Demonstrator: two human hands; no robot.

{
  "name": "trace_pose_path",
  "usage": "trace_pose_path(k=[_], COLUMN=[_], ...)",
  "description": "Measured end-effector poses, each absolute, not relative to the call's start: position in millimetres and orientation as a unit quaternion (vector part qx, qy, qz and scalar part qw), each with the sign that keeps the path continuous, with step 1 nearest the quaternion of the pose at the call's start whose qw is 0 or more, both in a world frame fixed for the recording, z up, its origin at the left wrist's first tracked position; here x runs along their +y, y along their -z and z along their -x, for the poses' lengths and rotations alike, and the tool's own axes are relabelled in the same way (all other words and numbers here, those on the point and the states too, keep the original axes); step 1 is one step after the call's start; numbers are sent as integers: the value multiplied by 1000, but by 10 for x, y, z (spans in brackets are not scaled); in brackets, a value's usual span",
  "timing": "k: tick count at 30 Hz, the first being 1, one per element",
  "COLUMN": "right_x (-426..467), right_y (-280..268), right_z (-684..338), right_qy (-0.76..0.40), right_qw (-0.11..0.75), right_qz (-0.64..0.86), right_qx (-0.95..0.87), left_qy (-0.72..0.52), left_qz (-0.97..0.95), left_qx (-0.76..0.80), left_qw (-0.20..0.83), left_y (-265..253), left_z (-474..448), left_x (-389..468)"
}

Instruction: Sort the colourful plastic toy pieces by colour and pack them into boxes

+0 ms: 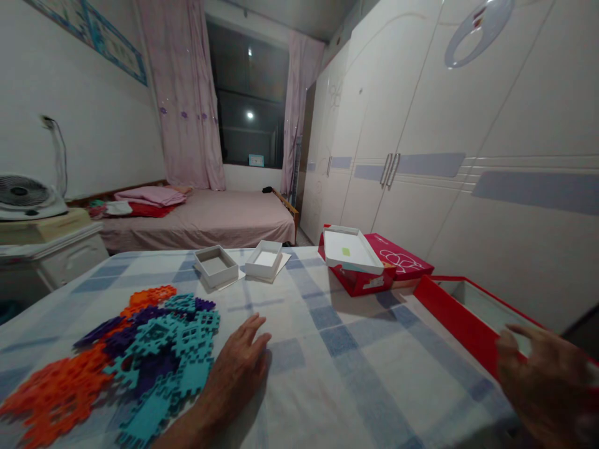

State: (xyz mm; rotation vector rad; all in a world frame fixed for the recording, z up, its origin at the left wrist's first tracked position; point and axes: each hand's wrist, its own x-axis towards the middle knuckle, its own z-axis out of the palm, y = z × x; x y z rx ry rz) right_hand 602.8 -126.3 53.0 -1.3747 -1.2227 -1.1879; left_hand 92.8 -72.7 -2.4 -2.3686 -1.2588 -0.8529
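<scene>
My left hand (244, 362) rests on the checked tablecloth with its fingers stretched out, holding nothing. Just left of it lies a loose pile of flat interlocking plastic pieces with notched edges: orange pieces (70, 390), turquoise pieces (194, 368) and dark purple pieces (156, 368). At the right edge, my right hand (543, 374) is somewhat blurred, its fingers curled over the near wall of a long open red box (461, 321). The box has a pale inside; the part of it that I see holds nothing. Its near end is hidden behind the hand.
Two small light-coloured open boxes, a grey one (218, 268) and a white one (263, 260), stand at the table's far side. Right of them, a white tray-like lid (350, 249) lies on a red box (360, 284), beside a flat red lid (402, 257). A bed and wardrobe stand beyond.
</scene>
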Motion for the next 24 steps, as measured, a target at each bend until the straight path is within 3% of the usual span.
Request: trace_pose_path(k=[1, 7, 15, 18, 24], right_x=[-1167, -398, 311, 390, 329], right_y=[-591, -829, -794, -815, -946], right_z=[-5856, -4815, -4393, -4377, -4044], right_qy=[500, 339, 312, 294, 303], right_qw=[430, 288, 168, 155, 213], right_qz=[528, 556, 585, 591, 490], right_qx=[-535, -702, -730, -735, -789], left_qy=[303, 321, 318, 312, 309], left_qz=[831, 833, 832, 835, 836], left_qx=[-439, -433, -437, -441, -445], left_qw=[156, 127, 126, 106, 85], left_y=[67, 173, 224, 249, 267], left_z=[-947, -925, -906, -896, -885], left_x=[-732, -761, -766, -768, -767])
